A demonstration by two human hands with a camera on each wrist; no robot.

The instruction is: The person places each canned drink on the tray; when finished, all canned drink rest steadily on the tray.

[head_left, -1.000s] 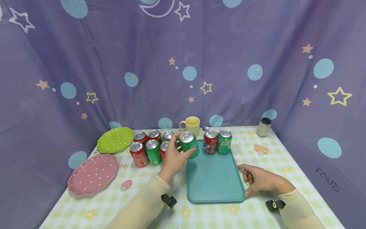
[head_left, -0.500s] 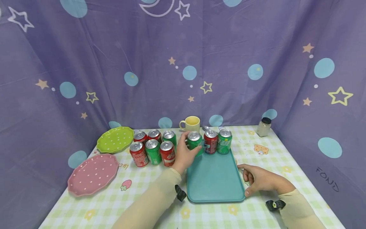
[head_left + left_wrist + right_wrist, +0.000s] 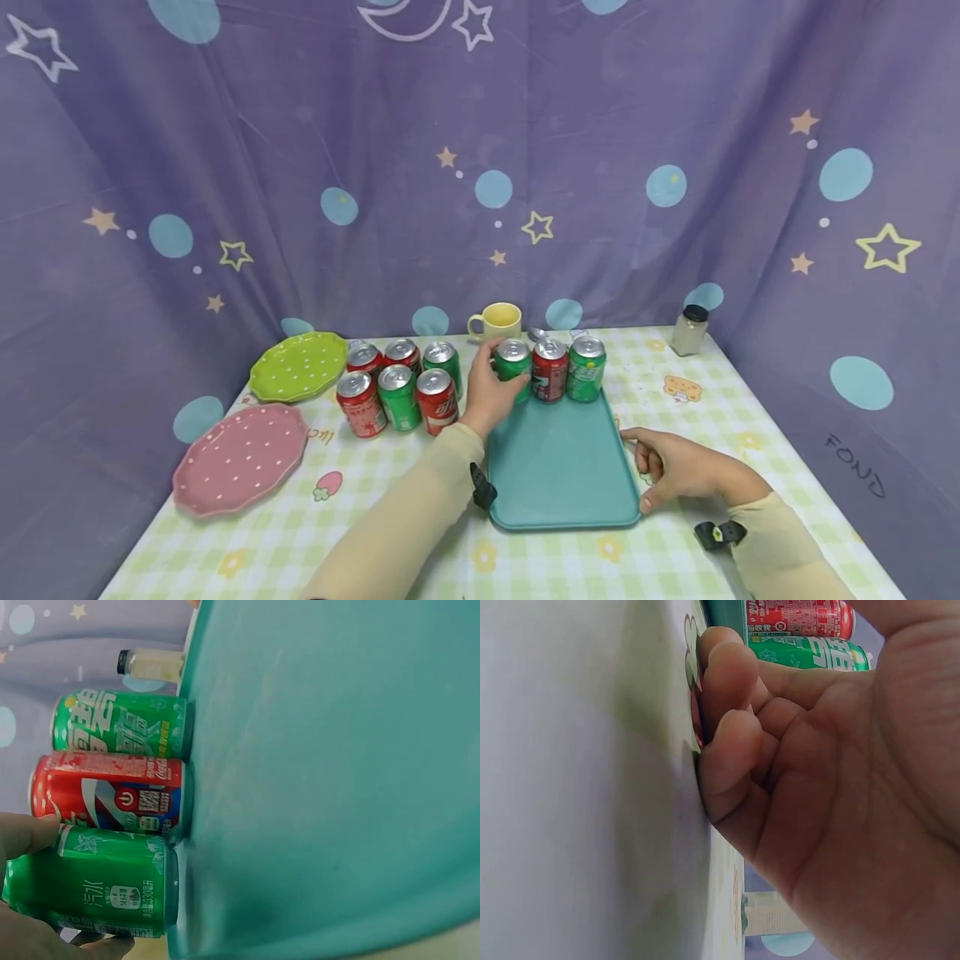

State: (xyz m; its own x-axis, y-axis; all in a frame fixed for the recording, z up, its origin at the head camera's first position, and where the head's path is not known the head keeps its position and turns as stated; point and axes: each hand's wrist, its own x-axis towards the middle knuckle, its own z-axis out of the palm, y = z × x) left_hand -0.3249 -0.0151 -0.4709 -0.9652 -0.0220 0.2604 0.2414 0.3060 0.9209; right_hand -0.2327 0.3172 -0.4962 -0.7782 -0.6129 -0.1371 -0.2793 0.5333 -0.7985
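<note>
My left hand [image 3: 495,385] grips a green can [image 3: 513,365] that stands at the far left corner of the teal tray [image 3: 562,467]. Beside it stand a red can [image 3: 550,371] and another green can [image 3: 587,368]. In the left wrist view the held green can [image 3: 97,889] touches the red can [image 3: 105,791], with my fingers [image 3: 26,832] round its top end. My right hand [image 3: 675,471] rests on the tablecloth at the tray's right edge, thumb near the front corner. Its fingers [image 3: 731,750] are loosely curled on the cloth and hold nothing.
Several red and green cans [image 3: 397,387] stand in a cluster left of the tray. A green plate [image 3: 300,364] and a pink plate [image 3: 240,454] lie at the left. A yellow mug [image 3: 498,321] and a shaker [image 3: 688,331] stand near the purple curtain.
My left hand carried the green can to the right and farther back, and set it on the tray next to the red can. The right hand stayed put.
</note>
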